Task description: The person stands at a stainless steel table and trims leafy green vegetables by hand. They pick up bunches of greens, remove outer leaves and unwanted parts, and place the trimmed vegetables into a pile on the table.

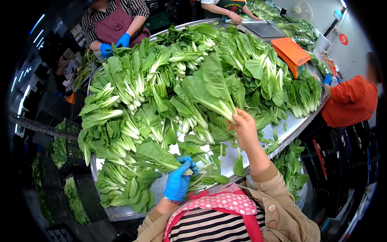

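My bare right hand (244, 126) is closed round the pale stalk end of a leafy green (213, 86), lifted above the pile with its broad leaves pointing up and away. In a blue glove, my left hand (179, 179) grips the stalk end of another leafy green (158, 156) near the table's front edge; its leaves stretch out to the left. Heaped leafy greens (147, 72) with white stalks cover much of the metal table (161, 186) beyond both hands. Loose leaves lie between and beneath my hands.
An orange scale (291, 51) stands at the far right of the table. Co-workers stand at the far left, far side and right, one in a red top (350, 101). Black crates (82, 193) with greens sit at lower left. A bag of greens (291, 169) stands by my right arm.
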{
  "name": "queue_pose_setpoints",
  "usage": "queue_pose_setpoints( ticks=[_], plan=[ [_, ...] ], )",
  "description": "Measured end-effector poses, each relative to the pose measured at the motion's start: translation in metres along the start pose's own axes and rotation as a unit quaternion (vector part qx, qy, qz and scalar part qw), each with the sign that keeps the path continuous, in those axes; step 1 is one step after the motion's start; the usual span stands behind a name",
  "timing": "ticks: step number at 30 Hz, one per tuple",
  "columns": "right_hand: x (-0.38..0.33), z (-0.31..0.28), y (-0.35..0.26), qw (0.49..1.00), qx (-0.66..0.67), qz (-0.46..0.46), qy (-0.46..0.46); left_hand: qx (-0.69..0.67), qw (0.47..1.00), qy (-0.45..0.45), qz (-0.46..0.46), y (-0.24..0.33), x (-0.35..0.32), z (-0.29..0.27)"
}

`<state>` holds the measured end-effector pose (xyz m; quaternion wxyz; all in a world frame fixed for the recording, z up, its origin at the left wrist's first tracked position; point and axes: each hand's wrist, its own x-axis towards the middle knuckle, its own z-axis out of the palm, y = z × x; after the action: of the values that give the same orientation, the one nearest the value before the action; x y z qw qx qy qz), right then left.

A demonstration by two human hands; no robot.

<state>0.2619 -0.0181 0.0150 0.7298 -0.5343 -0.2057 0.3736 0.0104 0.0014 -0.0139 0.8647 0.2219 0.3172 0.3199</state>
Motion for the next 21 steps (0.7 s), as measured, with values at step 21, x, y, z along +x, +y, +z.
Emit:
queue_pose_setpoints(
  ticks=[21],
  plan=[
    [-0.072, 0.004, 0.035, 0.777, 0.375, 0.391, -0.32, 0.045, 0.999, -0.015, -0.016, -0.012, 0.014, 0.037]
  ],
)
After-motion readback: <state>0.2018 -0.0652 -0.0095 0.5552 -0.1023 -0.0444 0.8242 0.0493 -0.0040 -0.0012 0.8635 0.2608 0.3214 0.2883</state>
